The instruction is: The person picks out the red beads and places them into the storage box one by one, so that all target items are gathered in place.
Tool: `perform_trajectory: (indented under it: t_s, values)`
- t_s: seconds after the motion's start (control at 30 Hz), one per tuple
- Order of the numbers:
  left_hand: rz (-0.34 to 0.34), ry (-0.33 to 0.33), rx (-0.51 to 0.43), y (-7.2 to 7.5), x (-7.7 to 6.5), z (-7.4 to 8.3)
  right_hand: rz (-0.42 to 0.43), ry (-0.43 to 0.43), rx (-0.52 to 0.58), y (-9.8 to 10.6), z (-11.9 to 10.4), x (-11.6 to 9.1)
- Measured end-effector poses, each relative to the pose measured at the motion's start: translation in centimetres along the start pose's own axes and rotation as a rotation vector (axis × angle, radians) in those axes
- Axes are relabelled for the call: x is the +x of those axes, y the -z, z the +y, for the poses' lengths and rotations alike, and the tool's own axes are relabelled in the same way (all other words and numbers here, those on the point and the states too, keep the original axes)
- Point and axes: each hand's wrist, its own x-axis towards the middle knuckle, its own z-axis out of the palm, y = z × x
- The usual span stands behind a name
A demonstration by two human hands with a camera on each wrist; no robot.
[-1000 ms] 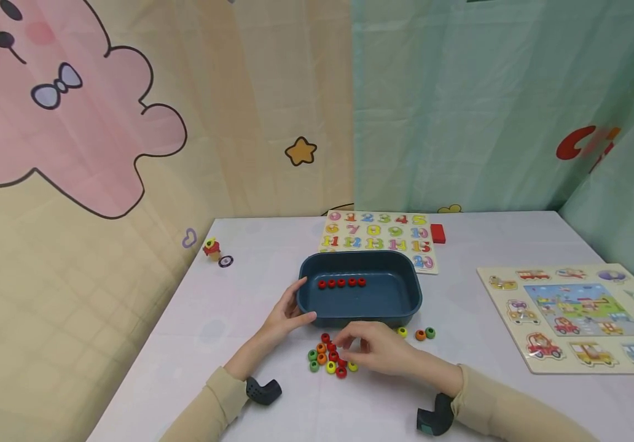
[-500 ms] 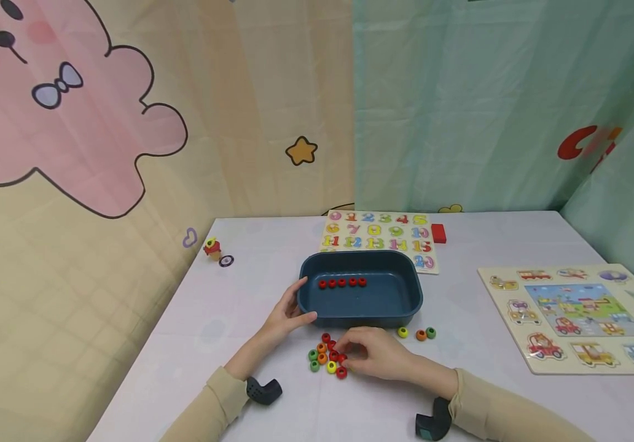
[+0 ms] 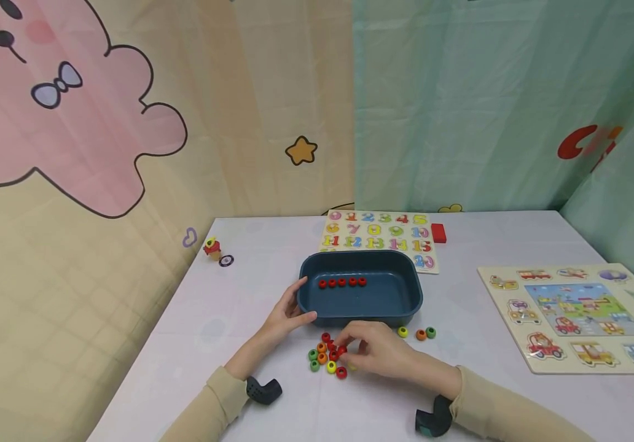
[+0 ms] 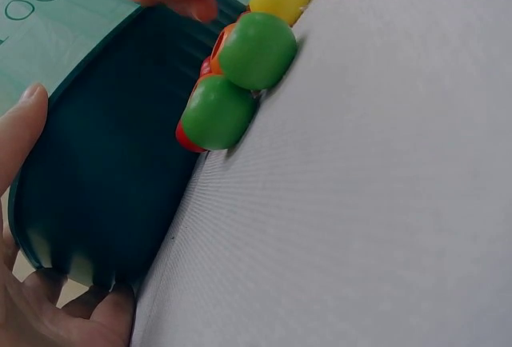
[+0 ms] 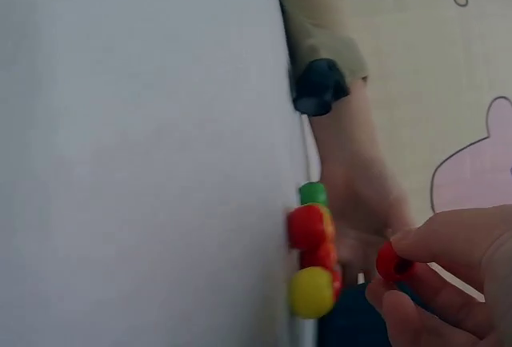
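My left hand [image 3: 281,319] grips the left end of a dark blue plastic basin [image 3: 389,298], with the thumb on its near side and the fingers round the end. A row of several red beads [image 3: 341,282] lies inside the basin. Between thumb and fingertips my right hand [image 3: 380,350] pinches a red bead [image 5: 394,264], raised just over the pile. That pile on the table holds several loose beads, among them a green bead [image 4: 258,51], a yellow bead [image 3: 331,367] and an orange bead [image 3: 322,358]. The right hand hides part of the pile's right side.
Right of the pile lie a yellow bead [image 3: 402,332], an orange one and a green one. A number puzzle board [image 3: 378,230] is behind the basin, beside a red block [image 3: 438,233]. A vehicle puzzle board [image 3: 577,319] lies at right, a small toy figure [image 3: 212,248] far left.
My right hand has reached into the pile's right side and come up slightly with a red bead in its fingertips. The left hand and the basin have stayed in place.
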Motion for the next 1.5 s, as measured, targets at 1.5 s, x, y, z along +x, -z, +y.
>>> perform_trajectory:
  t_s: [1.5]
  values:
    - [-0.049, 0.006, -0.02, -0.4, -0.6, 2.2, 0.02, -0.237, -0.253, 0.8, 4.0, 12.1]
